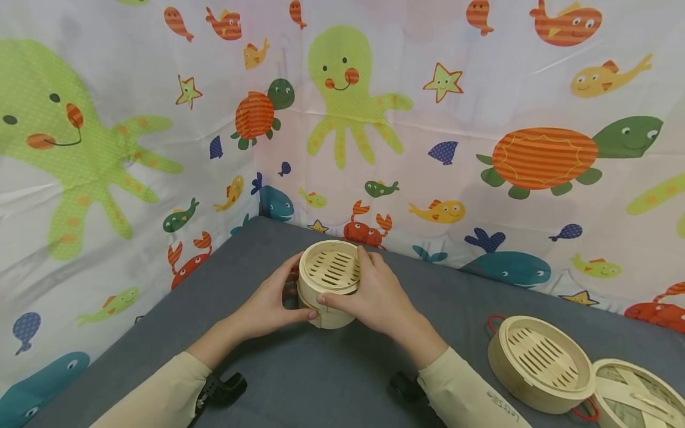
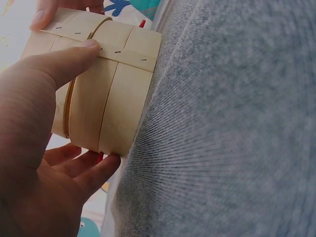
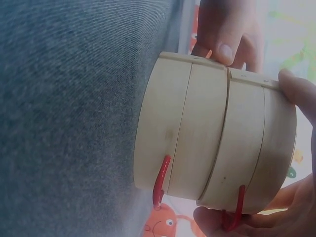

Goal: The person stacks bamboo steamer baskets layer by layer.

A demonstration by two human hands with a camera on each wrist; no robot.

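Two small round bamboo steamer baskets stand stacked on the grey cloth, in the middle of the head view. The upper basket [image 1: 332, 268] has a slatted floor and sits slightly off line over the lower basket [image 1: 337, 320]. My left hand [image 1: 267, 306] grips the stack from the left, its thumb at the seam between the two. From the right, my right hand [image 1: 380, 291] holds the upper basket, thumb on the near wall and fingers round the far side. A red handle [image 3: 160, 180] on the lower basket and another red handle [image 3: 240, 207] on the upper one show in the right wrist view.
To the right stands another slatted bamboo steamer basket [image 1: 543, 362] with red handles. Right against it lies a woven bamboo lid [image 1: 639, 395], cut off by the frame. A curtain [image 1: 374, 196] printed with sea animals borders the grey-covered table [image 1: 299, 380] behind and at left.
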